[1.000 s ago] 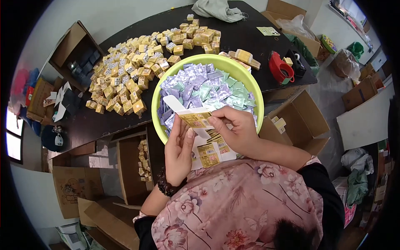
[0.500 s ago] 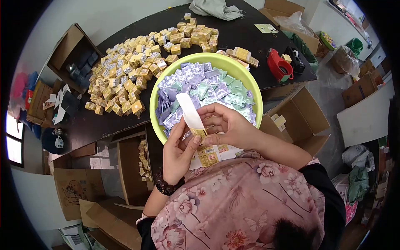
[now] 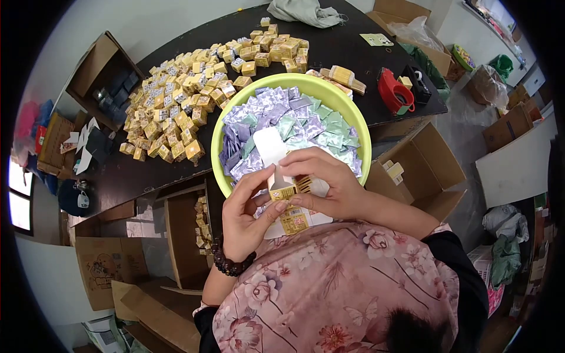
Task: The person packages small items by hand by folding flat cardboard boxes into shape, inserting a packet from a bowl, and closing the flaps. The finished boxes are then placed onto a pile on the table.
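Both hands hold one small yellow-and-white carton [image 3: 282, 193], its long white flap [image 3: 269, 145] standing up and its top open. My left hand [image 3: 247, 215] grips the carton's left side, thumb on the front, with a dark bead bracelet at the wrist. My right hand [image 3: 329, 182] pinches the right side, where a side flap sticks out. Just below, flat printed carton blanks [image 3: 297, 222] lie against the floral apron. Behind the hands stands a lime-green basin [image 3: 366, 141] full of purple and pale green sachets [image 3: 294, 117].
Many yellow boxes [image 3: 176, 112] are heaped on the dark table [image 3: 347, 56], left of the basin. A red tape dispenser [image 3: 393, 93] and a stack of flat cartons [image 3: 344, 78] are at right. Open cardboard boxes [image 3: 432, 162] flank me on both sides.
The carton has opened from a flatter shape into a box with its top showing. Its white flap has shifted slightly right, and my right fingers have moved along its side.
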A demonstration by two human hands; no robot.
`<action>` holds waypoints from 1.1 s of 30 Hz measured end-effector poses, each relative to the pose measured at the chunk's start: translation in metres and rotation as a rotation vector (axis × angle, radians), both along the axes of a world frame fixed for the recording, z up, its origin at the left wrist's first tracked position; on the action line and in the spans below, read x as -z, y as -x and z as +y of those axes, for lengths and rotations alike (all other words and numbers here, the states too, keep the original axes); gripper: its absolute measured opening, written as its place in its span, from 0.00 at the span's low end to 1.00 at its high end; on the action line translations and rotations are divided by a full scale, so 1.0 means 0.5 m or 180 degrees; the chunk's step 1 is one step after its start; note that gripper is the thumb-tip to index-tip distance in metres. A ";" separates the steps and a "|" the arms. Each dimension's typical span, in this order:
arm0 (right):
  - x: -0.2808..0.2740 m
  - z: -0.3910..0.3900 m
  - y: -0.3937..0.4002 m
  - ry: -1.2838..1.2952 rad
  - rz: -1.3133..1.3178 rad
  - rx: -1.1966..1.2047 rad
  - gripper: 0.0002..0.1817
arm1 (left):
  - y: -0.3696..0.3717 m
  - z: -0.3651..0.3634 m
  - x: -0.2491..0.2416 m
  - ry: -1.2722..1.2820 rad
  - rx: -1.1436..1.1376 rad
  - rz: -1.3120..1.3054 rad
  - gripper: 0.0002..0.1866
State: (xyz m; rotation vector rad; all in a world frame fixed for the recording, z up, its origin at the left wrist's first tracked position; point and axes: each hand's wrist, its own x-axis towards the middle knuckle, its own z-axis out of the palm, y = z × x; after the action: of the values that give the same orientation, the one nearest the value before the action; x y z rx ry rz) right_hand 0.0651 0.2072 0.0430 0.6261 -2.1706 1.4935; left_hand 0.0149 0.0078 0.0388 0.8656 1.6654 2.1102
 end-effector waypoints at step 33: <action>0.014 -0.010 0.003 0.0869 -0.0788 -0.0239 0.10 | 0.003 0.015 0.019 0.0011 -0.0029 -0.0318 0.23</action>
State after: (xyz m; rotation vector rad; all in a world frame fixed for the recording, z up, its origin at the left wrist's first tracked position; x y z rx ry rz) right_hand 0.0636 0.2023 0.0361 0.4532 -2.0798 1.9549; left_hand 0.0133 0.0155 0.0295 0.7402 1.6250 2.1195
